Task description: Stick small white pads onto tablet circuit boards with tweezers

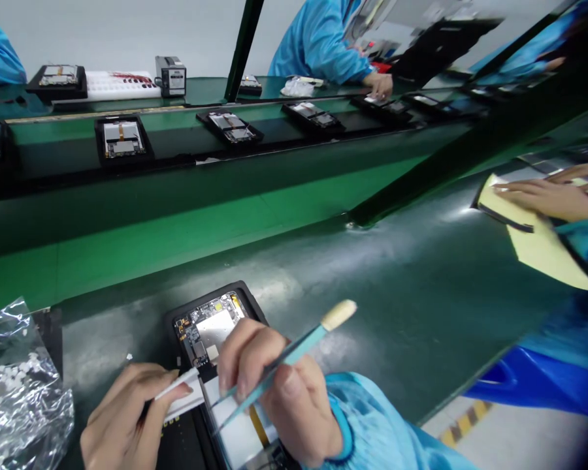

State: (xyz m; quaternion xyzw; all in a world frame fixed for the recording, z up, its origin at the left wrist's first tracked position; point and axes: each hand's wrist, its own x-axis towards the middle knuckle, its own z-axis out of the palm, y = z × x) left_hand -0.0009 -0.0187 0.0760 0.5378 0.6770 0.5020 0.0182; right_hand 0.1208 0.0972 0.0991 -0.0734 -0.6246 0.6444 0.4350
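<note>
My right hand (279,385) grips light-blue tweezers (287,359) whose back end carries a cream-coloured cover. Their two tips, a little apart, are over the white battery (235,431) of an opened tablet-like device. Its circuit board (215,326), with a silver shield plate, shows above my right hand. The device sits in a black holder (247,294). Pinched between the thumb and fingers of my left hand (130,418) is a small white strip (189,395), at the device's left edge. Whether the tweezers touch anything I cannot tell. My right hand hides part of the device.
A clear plastic bag (24,391) with small white pieces lies at left. Across a green divider, similar devices (125,137) line a belt, where a co-worker's hand (379,85) touches one. At right, another person's hands (558,192) hold yellow sheets (539,248). A dark post (421,156) slants overhead.
</note>
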